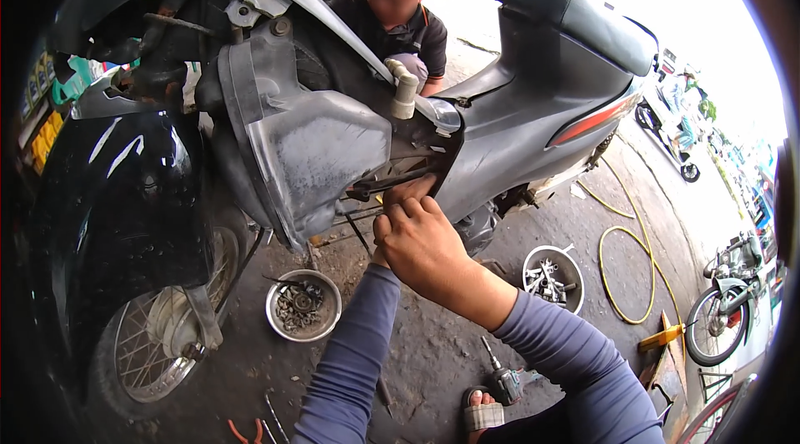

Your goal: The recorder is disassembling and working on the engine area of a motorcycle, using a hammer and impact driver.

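Observation:
Both my hands are together at the open middle of a grey scooter, below its body panel and beside the scuffed grey plastic housing. My right hand has its fingers curled in; whatever they grip is hidden. It covers most of my left hand, which reaches in by a dark rod or lever. The left fingers are mostly out of sight. Above, a beige elbow-shaped fitting stands at the frame opening.
Across the scooter crouches another person. On the ground lie a bowl of small parts, a bowl of bolts and sockets, a cordless power tool, red-handled pliers and a yellow hose. The front wheel stands left.

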`<move>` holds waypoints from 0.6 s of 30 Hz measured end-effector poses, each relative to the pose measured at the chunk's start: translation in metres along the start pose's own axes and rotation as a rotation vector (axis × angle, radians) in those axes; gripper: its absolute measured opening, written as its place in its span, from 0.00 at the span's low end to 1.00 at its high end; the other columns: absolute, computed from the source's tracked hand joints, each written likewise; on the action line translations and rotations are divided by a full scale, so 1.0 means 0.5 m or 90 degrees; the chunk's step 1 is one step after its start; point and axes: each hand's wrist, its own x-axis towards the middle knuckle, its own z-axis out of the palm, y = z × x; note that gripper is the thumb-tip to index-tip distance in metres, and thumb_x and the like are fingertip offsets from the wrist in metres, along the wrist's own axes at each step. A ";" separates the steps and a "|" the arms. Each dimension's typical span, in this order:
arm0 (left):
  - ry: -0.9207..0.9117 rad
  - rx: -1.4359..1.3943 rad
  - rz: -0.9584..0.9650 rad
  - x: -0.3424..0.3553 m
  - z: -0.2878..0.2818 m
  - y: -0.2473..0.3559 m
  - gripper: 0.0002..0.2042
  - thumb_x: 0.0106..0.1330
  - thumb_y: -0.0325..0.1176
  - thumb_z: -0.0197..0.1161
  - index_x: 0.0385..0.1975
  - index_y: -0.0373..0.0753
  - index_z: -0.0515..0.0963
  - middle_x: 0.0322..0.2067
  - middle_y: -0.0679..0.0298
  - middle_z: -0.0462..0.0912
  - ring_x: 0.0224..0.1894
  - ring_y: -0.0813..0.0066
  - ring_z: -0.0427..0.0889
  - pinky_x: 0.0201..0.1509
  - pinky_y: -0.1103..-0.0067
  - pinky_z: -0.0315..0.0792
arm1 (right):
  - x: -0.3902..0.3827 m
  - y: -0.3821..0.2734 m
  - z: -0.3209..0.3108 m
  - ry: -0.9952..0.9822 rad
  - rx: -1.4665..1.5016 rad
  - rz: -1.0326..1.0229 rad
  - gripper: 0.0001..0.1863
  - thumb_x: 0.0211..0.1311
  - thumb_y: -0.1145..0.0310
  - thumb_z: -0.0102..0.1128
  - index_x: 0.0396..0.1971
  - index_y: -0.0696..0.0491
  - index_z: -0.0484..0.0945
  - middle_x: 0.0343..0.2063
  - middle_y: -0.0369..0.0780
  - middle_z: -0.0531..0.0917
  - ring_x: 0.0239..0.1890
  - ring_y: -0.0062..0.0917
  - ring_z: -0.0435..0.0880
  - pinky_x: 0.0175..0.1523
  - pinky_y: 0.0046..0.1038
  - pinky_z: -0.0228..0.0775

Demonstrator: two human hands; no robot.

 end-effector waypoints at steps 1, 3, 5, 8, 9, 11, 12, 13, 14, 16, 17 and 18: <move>-0.004 -0.016 -0.009 -0.002 -0.001 0.001 0.21 0.69 0.34 0.51 0.61 0.39 0.66 0.59 0.61 0.69 0.64 0.68 0.65 0.70 0.73 0.56 | -0.002 -0.001 -0.004 0.028 -0.004 0.014 0.10 0.53 0.64 0.56 0.31 0.55 0.75 0.34 0.40 0.79 0.42 0.31 0.75 0.47 0.30 0.64; -0.011 -0.049 -0.028 -0.006 -0.004 0.005 0.20 0.70 0.35 0.50 0.60 0.39 0.66 0.58 0.61 0.69 0.64 0.69 0.65 0.70 0.73 0.56 | -0.007 -0.004 -0.012 0.032 0.018 0.007 0.10 0.54 0.64 0.55 0.30 0.55 0.75 0.30 0.39 0.79 0.41 0.31 0.75 0.46 0.30 0.63; -0.015 -0.090 -0.053 -0.011 -0.004 0.012 0.19 0.71 0.35 0.49 0.60 0.39 0.66 0.58 0.61 0.69 0.63 0.69 0.65 0.69 0.73 0.56 | -0.013 -0.005 -0.015 0.051 0.008 0.009 0.09 0.54 0.64 0.55 0.29 0.55 0.75 0.29 0.39 0.79 0.40 0.31 0.75 0.46 0.30 0.63; -0.015 -0.228 -0.113 -0.008 0.001 0.023 0.17 0.71 0.36 0.47 0.58 0.40 0.66 0.57 0.62 0.69 0.63 0.69 0.65 0.69 0.73 0.57 | -0.011 0.009 -0.009 0.036 0.073 -0.021 0.09 0.55 0.66 0.52 0.29 0.56 0.73 0.27 0.41 0.79 0.40 0.34 0.76 0.42 0.32 0.66; -0.014 -0.299 -0.142 -0.002 0.003 0.025 0.17 0.72 0.36 0.47 0.58 0.40 0.66 0.57 0.62 0.69 0.63 0.69 0.65 0.69 0.73 0.57 | -0.005 0.017 -0.005 0.096 0.131 -0.021 0.08 0.55 0.67 0.52 0.28 0.57 0.72 0.26 0.42 0.79 0.40 0.36 0.77 0.40 0.34 0.66; -0.023 -0.575 -0.181 0.019 0.013 0.028 0.16 0.72 0.36 0.46 0.57 0.41 0.66 0.56 0.62 0.69 0.62 0.69 0.65 0.68 0.73 0.57 | 0.011 0.036 -0.003 0.188 0.237 -0.018 0.07 0.53 0.70 0.52 0.28 0.59 0.69 0.23 0.46 0.79 0.35 0.41 0.79 0.37 0.37 0.70; -0.031 -0.703 -0.168 0.032 0.021 0.030 0.16 0.73 0.36 0.45 0.57 0.41 0.65 0.56 0.62 0.69 0.62 0.70 0.65 0.68 0.73 0.57 | 0.020 0.045 -0.006 0.187 0.229 0.003 0.07 0.53 0.70 0.52 0.28 0.59 0.69 0.23 0.46 0.79 0.35 0.41 0.79 0.37 0.37 0.70; -0.036 -0.790 -0.077 0.044 0.024 0.030 0.12 0.74 0.40 0.42 0.51 0.43 0.65 0.51 0.62 0.70 0.57 0.69 0.68 0.65 0.70 0.61 | 0.028 0.055 -0.011 0.150 0.206 0.038 0.07 0.53 0.71 0.52 0.28 0.60 0.68 0.22 0.46 0.78 0.32 0.41 0.79 0.37 0.36 0.70; -0.016 -0.816 -0.054 0.058 0.029 0.029 0.13 0.74 0.39 0.44 0.52 0.43 0.65 0.51 0.61 0.71 0.57 0.69 0.70 0.61 0.69 0.64 | 0.036 0.065 -0.019 0.164 0.188 0.056 0.07 0.52 0.72 0.53 0.28 0.60 0.67 0.21 0.45 0.78 0.29 0.42 0.79 0.38 0.35 0.71; 0.164 -0.770 0.004 0.080 0.036 0.027 0.15 0.73 0.39 0.49 0.55 0.43 0.65 0.51 0.58 0.73 0.55 0.70 0.73 0.52 0.68 0.70 | 0.050 0.086 -0.040 0.232 0.188 0.038 0.10 0.54 0.71 0.54 0.32 0.61 0.68 0.19 0.46 0.76 0.27 0.43 0.78 0.36 0.36 0.71; 0.281 -0.719 0.044 0.089 0.040 0.026 0.16 0.73 0.39 0.52 0.57 0.43 0.65 0.52 0.57 0.75 0.55 0.70 0.75 0.48 0.67 0.73 | 0.054 0.102 -0.053 0.306 0.200 0.031 0.07 0.57 0.72 0.51 0.30 0.61 0.69 0.21 0.48 0.78 0.27 0.44 0.79 0.36 0.38 0.71; 0.211 -0.211 0.007 0.092 0.029 0.024 0.18 0.65 0.40 0.58 0.53 0.42 0.70 0.41 0.57 0.79 0.43 0.64 0.80 0.39 0.67 0.75 | 0.061 0.117 -0.064 0.325 0.219 0.037 0.07 0.59 0.72 0.49 0.28 0.60 0.70 0.24 0.50 0.80 0.28 0.45 0.79 0.36 0.41 0.72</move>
